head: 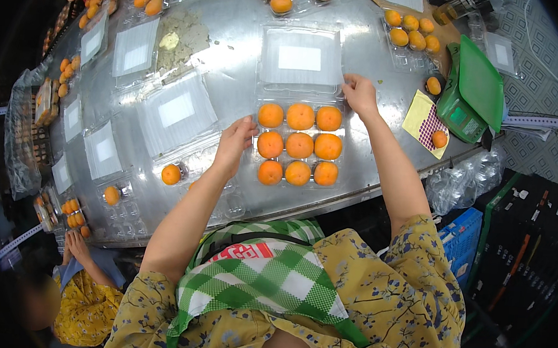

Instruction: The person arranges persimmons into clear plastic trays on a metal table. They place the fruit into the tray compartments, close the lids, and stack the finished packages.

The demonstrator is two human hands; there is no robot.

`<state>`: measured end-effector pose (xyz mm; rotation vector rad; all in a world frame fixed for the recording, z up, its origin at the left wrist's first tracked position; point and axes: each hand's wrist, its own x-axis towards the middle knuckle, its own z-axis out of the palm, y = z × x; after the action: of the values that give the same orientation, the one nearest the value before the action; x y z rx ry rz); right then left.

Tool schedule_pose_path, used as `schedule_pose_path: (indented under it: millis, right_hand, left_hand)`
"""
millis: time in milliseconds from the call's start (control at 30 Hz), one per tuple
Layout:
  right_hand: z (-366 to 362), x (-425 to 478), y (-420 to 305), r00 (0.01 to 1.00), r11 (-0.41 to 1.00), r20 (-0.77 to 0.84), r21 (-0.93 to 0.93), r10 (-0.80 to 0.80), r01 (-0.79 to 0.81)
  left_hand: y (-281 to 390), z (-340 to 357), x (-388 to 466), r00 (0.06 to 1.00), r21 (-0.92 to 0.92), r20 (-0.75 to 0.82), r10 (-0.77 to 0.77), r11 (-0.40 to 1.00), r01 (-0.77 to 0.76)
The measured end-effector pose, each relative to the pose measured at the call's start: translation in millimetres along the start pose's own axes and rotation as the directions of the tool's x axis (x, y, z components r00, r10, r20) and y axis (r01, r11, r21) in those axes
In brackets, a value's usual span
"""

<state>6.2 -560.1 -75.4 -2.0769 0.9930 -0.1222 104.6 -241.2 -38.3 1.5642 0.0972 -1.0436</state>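
Note:
A clear plastic clamshell tray (256,165) lies before me with three rows of three orange persimmons (299,145). Its lid (299,84) is folded back flat behind the fruit, lined with a white foam sheet that carries a blank-looking white card (299,58). My right hand (362,97) pinches the lid's right edge between thumb and fingers. Beside the tray's upper left side is my left hand (236,141), fingers slightly apart; whether its fingertips touch the rim is hard to see. Under my left forearm, another tray (230,207) is partly hidden.
Right: a green scale (474,90), a yellow sticker sheet (419,121) with a persimmon (439,139) on it. Lined open trays (176,113) and a wet patch (184,36) lie left. A co-worker's hands (77,247) rest at the lower left table edge. A blue crate (461,240) stands below right.

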Motion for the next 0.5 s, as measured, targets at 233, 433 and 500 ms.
schedule_pose_path:
  millis: [233,433,500]
  right_hand:
    - [-4.0,-11.4,6.5,0.979,0.96,0.148,0.22,0.14,-0.171]
    - [-18.3,-22.7,3.1,0.988,0.95,0.155,0.309,-0.01,-0.039]
    - [-25.4,-29.9,6.0,0.989,0.952,0.091,0.294,-0.113,0.082]
  left_hand:
    - [-9.4,3.8,-17.8,0.994,0.067,0.038,-0.107,0.992,0.104]
    - [-14.5,9.8,-25.4,0.999,-0.057,0.001,-0.039,0.998,0.039]
    - [-10.6,9.8,-18.7,1.0,-0.073,-0.002,-0.031,0.997,0.03]
